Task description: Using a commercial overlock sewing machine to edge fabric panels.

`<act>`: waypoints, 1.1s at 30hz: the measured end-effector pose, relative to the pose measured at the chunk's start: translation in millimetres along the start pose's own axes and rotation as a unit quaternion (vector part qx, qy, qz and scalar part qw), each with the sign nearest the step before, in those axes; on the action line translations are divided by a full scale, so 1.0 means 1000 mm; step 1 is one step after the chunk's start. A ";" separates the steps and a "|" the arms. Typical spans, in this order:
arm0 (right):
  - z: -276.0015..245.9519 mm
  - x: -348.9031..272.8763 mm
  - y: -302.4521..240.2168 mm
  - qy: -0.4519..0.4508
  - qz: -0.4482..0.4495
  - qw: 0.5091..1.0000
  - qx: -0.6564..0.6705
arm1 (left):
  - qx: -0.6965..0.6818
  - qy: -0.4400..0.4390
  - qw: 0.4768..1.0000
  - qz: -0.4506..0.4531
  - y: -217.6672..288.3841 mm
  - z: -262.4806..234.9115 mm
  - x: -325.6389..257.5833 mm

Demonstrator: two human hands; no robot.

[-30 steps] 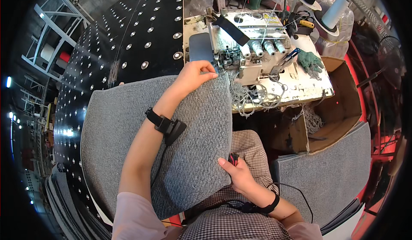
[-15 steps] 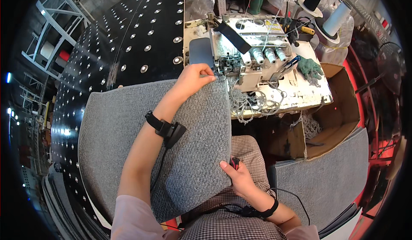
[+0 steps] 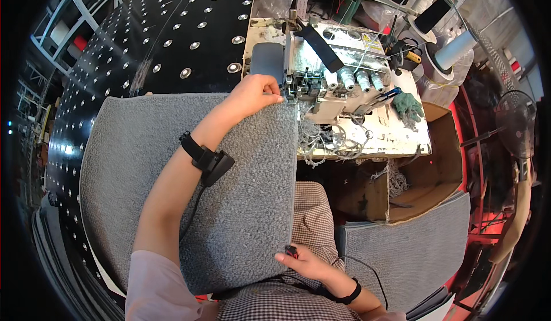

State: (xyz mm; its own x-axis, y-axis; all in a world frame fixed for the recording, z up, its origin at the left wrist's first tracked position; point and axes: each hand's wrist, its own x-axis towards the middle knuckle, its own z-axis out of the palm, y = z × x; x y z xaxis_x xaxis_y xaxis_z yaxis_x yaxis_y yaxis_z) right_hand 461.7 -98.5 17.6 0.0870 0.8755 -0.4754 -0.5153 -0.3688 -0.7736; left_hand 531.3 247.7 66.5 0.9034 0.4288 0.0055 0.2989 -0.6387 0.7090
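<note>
A large grey carpet piece (image 3: 247, 206) lies across my lap and the worktable, its far right corner at the needle area of an overlock sewing machine (image 3: 338, 74). With fingertips and thumb closed, my left hand (image 3: 255, 95) pinches the carpet's far edge just left of the presser area. My right hand (image 3: 307, 263) is at the near right edge, its thumb along the carpet's border. Held in that hand is a small black-and-red tool (image 3: 291, 251), mostly hidden by the fingers. A strap with a black device (image 3: 209, 163) sits on my left wrist.
Loose grey thread trimmings (image 3: 321, 140) hang off the machine table's front edge. A cardboard box (image 3: 427, 189) stands at the right, beside more grey carpet pieces (image 3: 410, 243). Thread cones (image 3: 453, 51) stand behind. A black table with metal studs (image 3: 183, 45) stretches away at the left.
The whole view has shifted slightly. My right hand has slid a little nearer along the carpet's right edge. My left hand keeps its pinch by the machine.
</note>
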 end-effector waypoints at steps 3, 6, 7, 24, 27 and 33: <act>-0.007 -0.010 0.006 -0.113 0.079 0.988 -0.068 | -0.008 -0.007 1.000 -0.002 -0.001 0.000 0.001; -0.010 -0.014 0.018 -0.118 0.085 0.987 -0.068 | -0.019 -0.013 1.000 -0.001 -0.001 0.001 0.002; -0.009 -0.013 0.018 -0.118 0.097 0.987 -0.058 | -0.023 -0.018 1.000 -0.006 -0.001 0.001 0.002; -0.001 -0.008 0.007 -0.142 0.084 0.984 -0.073 | 0.163 0.067 0.981 0.083 -0.024 -0.030 -0.040; 0.002 -0.020 0.009 -0.102 0.060 0.991 -0.065 | 0.265 0.217 0.937 0.065 -0.033 -0.065 -0.110; -0.010 -0.031 0.037 -0.075 0.111 0.990 -0.037 | 0.408 0.319 0.765 -0.382 -0.153 -0.168 -0.411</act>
State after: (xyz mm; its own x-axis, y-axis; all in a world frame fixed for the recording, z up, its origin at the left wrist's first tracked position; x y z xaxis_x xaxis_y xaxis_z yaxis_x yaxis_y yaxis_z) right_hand 448.2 -142.3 0.0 -0.1515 0.8047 -0.5741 -0.4438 -0.5743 -0.6879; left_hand 63.0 276.0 74.2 0.1129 0.9346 0.3372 0.9927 -0.1208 0.0026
